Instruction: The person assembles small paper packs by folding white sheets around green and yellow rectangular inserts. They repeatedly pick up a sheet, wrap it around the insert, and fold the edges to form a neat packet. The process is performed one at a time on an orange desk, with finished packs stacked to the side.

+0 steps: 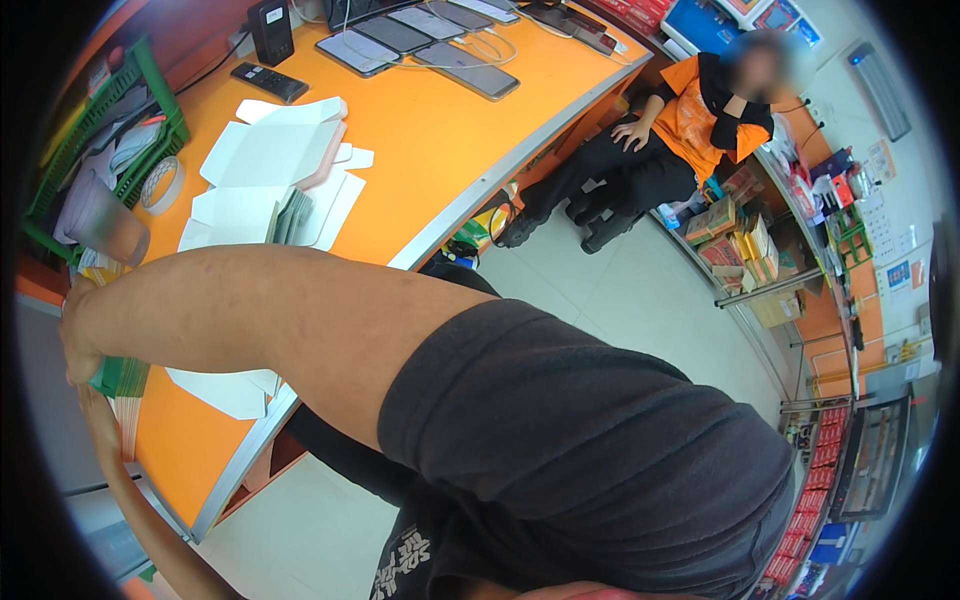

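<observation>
Across the orange counter [400, 170] reaches my right arm, and my right hand [78, 335] is at the far left rim of the head view. My left hand [98, 415] comes up from below and meets it there. Both hands are beside a stack of thin flat pieces [128, 390] with green faces and pale edges, at the counter's left end. Their fingers are dim and mostly hidden, so their grip does not show. White unfolded cartons [270, 145] lie beyond my right forearm, with a small fanned pile of grey-green pieces [292, 215] on them. Another white flap [225, 390] shows below that forearm.
A green basket [150, 75], a translucent plastic cup [105, 222] and a tape roll [162, 186] stand at the left. A remote control [270, 83] and several cabled phones [465, 68] lie farther back. A seated person in orange [690, 130] is near shelves of boxes [745, 245].
</observation>
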A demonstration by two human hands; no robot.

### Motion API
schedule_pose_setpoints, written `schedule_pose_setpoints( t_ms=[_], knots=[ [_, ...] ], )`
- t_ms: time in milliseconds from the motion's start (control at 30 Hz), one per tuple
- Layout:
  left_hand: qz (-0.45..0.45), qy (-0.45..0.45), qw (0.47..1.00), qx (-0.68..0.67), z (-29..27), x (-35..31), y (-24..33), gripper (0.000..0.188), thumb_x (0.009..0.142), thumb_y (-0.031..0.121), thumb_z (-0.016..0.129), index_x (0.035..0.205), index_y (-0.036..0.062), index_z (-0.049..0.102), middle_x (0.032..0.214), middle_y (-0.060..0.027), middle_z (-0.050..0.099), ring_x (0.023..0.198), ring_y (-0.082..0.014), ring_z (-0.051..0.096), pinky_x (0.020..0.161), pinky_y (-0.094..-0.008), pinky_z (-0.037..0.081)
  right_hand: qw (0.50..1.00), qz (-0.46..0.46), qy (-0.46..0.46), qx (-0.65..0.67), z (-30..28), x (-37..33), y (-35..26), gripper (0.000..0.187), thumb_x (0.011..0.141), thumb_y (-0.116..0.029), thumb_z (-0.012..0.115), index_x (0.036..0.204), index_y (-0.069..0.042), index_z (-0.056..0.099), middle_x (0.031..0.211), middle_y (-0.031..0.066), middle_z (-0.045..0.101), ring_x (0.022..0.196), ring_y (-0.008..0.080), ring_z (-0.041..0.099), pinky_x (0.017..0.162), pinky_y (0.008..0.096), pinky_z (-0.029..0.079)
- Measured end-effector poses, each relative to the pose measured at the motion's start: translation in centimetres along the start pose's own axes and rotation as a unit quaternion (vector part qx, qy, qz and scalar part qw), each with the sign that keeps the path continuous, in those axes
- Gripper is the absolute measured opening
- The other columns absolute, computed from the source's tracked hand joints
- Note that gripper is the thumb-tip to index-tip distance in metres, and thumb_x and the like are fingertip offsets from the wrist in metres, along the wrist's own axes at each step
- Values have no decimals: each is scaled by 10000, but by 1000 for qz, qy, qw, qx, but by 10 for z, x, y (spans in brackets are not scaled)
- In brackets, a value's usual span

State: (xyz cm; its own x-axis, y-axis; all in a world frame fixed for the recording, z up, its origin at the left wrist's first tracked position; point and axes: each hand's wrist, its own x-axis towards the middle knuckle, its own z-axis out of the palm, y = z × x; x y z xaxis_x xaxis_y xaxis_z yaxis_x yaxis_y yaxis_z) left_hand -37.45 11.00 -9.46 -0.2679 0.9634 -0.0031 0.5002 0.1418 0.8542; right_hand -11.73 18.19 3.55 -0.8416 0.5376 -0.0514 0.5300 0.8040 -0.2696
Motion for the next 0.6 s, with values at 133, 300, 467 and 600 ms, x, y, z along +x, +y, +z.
schedule_pose_setpoints(
  t_ms=[133,300,467,600],
  knots=[
    [15,-2,999,30,2,6,-2,559,1066,382,334,1397,-38,501,1421,-247,506,1319,-364,457,1130,-421,333,1000,13,5,-5,5,10,3,672,930,-614,465,1398,-156,615,1404,99,609,1349,306,521,1107,518,361],
    [47,23,994,97,-15,-1,-8,543,1065,355,323,1385,-43,509,1431,-269,500,1336,-390,446,1140,-437,325,999,33,27,5,9,34,-10,672,904,-618,510,1374,-155,638,1403,105,609,1336,316,532,1078,521,404],
    [112,47,963,242,3,-6,10,527,1065,327,312,1373,-47,517,1441,-290,494,1354,-417,435,1149,-453,318,998,6,41,38,-1,-7,3,742,832,-660,586,1338,-123,662,1392,128,615,1297,312,570,1028,499,474],
    [167,96,914,358,38,-35,62,488,1050,289,275,1229,-54,571,1342,-304,547,1261,-452,479,1089,-501,353,997,0,77,8,-9,-26,-1,686,937,-586,482,1399,-93,598,1444,148,571,1344,319,531,1093,478,426]
  ],
)
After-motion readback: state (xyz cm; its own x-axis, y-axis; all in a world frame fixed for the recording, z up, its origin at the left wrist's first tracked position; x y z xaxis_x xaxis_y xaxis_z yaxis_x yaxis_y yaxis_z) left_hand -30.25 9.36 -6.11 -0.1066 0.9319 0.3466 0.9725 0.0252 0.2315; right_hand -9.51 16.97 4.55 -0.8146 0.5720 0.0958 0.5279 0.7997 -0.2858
